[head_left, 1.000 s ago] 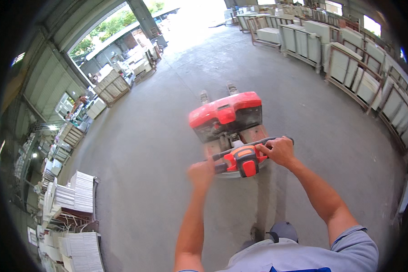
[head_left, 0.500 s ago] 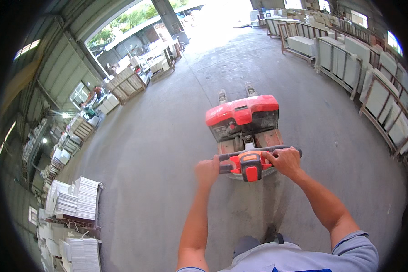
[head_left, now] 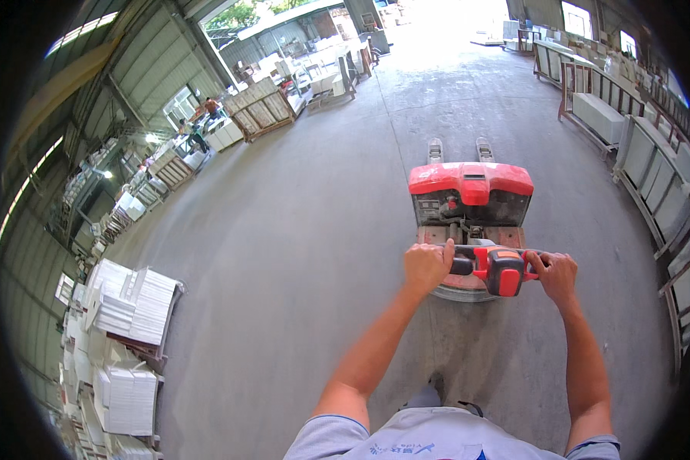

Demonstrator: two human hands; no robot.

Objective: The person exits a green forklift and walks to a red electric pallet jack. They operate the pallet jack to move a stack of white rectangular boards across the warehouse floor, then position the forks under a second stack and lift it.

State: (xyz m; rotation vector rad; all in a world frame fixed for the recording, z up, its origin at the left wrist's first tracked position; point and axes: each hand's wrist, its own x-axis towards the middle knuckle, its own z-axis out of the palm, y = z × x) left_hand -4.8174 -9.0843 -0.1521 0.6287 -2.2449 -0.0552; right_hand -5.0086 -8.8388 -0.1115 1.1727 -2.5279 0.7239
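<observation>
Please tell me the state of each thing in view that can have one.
Left hand: closed around the handle's left grip
Right hand: gripping the handle's right side
Control handle: held two-handed
Pallet truck forks: no load showing
Far doorway: open, bright
Lamp at left: lit
White slabs at left: packed together

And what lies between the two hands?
In the head view: a short stretch of black grip, then the red-and-black control head, from left hand to right hand.
</observation>
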